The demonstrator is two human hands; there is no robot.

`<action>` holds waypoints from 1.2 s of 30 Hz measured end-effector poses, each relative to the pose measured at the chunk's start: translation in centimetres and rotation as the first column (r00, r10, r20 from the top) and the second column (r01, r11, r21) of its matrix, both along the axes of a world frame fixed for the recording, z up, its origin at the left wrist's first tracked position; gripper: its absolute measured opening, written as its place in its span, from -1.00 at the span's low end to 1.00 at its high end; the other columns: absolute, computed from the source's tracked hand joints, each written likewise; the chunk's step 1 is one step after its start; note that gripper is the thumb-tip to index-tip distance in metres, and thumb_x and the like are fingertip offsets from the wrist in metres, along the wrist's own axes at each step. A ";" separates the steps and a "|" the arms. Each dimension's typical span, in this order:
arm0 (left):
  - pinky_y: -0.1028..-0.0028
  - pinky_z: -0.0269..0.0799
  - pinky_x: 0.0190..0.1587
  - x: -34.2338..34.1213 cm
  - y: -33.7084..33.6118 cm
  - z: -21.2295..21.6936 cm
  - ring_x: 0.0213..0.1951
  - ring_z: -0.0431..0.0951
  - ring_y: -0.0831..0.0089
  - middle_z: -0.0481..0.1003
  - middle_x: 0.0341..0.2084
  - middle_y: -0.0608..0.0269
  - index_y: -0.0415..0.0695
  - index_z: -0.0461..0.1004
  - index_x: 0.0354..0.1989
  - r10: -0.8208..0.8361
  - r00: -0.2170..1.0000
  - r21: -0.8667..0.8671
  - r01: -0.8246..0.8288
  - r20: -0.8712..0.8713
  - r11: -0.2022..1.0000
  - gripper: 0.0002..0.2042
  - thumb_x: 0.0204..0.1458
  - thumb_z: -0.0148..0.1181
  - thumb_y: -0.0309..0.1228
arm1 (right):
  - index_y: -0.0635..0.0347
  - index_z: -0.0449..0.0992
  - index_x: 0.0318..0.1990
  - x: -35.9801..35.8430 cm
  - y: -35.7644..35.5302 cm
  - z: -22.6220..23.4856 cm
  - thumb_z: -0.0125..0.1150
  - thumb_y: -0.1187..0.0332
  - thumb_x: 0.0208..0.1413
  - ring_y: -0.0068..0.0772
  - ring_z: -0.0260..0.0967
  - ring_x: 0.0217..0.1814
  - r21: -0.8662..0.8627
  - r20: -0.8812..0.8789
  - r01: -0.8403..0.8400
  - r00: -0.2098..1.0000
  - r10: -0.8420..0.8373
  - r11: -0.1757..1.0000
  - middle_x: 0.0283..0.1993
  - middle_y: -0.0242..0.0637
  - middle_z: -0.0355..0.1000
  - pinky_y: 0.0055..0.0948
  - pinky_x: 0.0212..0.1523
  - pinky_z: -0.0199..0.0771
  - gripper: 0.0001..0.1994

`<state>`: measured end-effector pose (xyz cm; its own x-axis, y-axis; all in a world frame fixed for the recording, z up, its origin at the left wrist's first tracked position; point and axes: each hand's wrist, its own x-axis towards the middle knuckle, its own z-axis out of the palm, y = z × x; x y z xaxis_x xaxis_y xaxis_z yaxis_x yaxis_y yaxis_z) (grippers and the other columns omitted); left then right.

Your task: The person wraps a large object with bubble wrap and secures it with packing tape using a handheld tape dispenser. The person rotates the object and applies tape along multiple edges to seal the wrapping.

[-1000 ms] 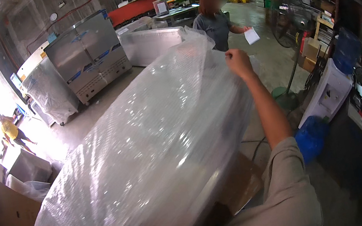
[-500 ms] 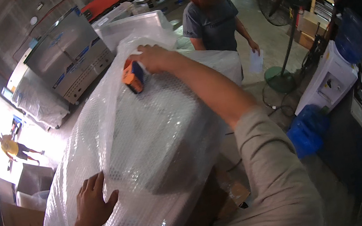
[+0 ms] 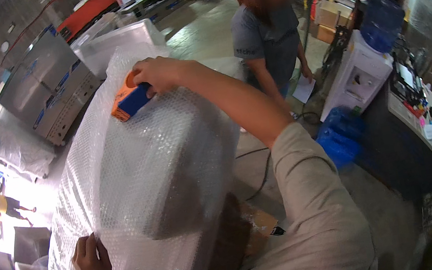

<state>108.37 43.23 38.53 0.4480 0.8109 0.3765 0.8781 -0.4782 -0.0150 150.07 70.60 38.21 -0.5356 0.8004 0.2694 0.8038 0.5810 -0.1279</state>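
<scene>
Bubble wrap (image 3: 140, 194) covers one big bulky object in front of me; what is inside I cannot tell. My left hand (image 3: 92, 267) lies flat and open on its lower left side. Further right, at the top, my right hand (image 3: 159, 73) holds an orange and blue tape dispenser (image 3: 130, 101) pressed on the wrap. A person in grey (image 3: 267, 33) stands behind.

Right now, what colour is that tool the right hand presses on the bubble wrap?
Orange with a blue part, seen in the head view: the tape dispenser under the right hand.
</scene>
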 end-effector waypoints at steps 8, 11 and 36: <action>0.21 0.57 -0.11 -1.2 -4.3 1.9 -0.07 0.59 0.04 0.55 -0.09 -0.04 -0.29 0.49 0.09 -0.167 0.986 -0.253 0.156 -0.023 0.955 -0.64 0.07 0.26 -0.60 | 0.26 0.52 0.04 7.2 -25.3 -7.1 0.48 0.30 0.04 -0.07 0.37 0.27 0.185 -0.594 0.197 0.803 -0.050 0.963 0.08 -0.13 0.49 -0.14 0.39 0.25 -0.56; 0.18 0.48 0.12 -9.6 -7.6 5.0 0.16 0.50 0.03 0.48 0.15 -0.07 -0.24 0.42 0.24 0.041 0.995 -0.291 -0.012 0.094 0.957 -0.52 0.10 0.28 -0.53 | 0.32 0.48 0.18 4.2 -36.4 -14.5 0.53 0.33 0.02 -0.22 0.40 0.27 -0.301 -0.793 0.134 0.515 -0.326 0.944 0.15 -0.17 0.50 -0.22 0.34 0.30 -0.43; 0.00 0.04 0.47 -46.0 -46.4 1.5 0.47 0.10 -0.06 0.11 0.47 -0.08 -0.06 0.12 0.50 0.454 0.885 -0.431 -0.451 -0.103 0.781 -0.07 0.06 0.28 0.21 | 0.16 0.38 0.34 -24.8 -57.9 -47.8 0.46 0.12 0.04 0.29 0.13 0.46 -0.243 -0.163 0.537 0.798 -0.580 0.808 0.43 0.14 0.22 0.18 0.44 0.12 -0.29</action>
